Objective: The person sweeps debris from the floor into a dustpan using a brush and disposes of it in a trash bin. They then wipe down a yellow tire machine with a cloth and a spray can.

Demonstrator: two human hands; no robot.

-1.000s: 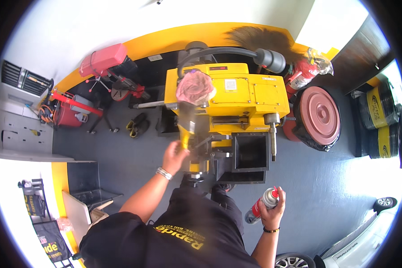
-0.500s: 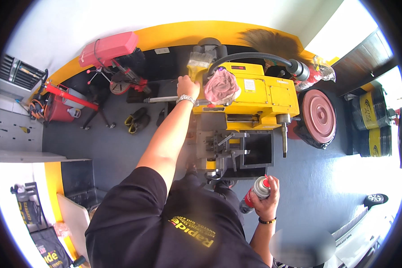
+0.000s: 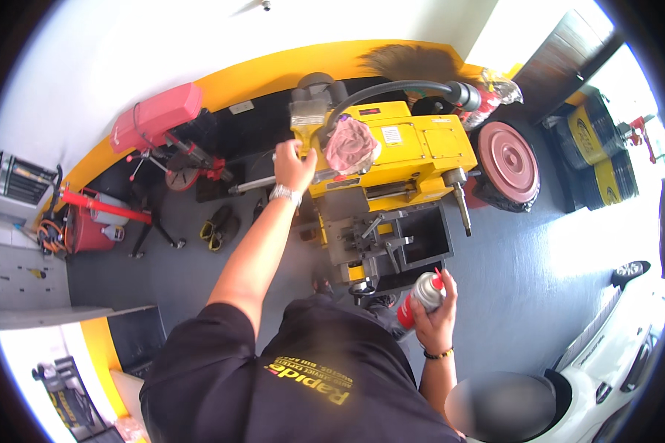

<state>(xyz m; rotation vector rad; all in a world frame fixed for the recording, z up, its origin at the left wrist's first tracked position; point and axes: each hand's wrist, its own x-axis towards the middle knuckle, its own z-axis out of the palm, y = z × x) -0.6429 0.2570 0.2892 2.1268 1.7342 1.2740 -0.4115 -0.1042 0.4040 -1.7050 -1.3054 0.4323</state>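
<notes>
A paintbrush [image 3: 307, 118] with a yellow handle and pale bristles lies at the left end of a yellow workshop machine [image 3: 428, 142], bristles pointing away from me. Just below its handle is my left hand [image 3: 294, 168], fingers and thumb apart, with nothing visible between them. A crumpled pink rag [image 3: 352, 146] rests on the machine to the right of that hand. My right hand [image 3: 437, 314], lower and nearer my body, is wrapped round a red and grey spray can [image 3: 421, 293] with a red nozzle, a finger up by the nozzle.
A black tray [image 3: 427, 235] and metal levers [image 3: 380, 240] sit at the machine's front. A thick grey hose [image 3: 391, 86] arches over it. Right of it stands a round lidded bin [image 3: 508, 162]; a red drill press [image 3: 159, 122] and dark shoes [image 3: 219, 227] are at left.
The view has turned and shifted. My left hand has drawn slightly back from the brush and its fingers have spread. My right hand still holds the spray can, now tilted a little differently.
</notes>
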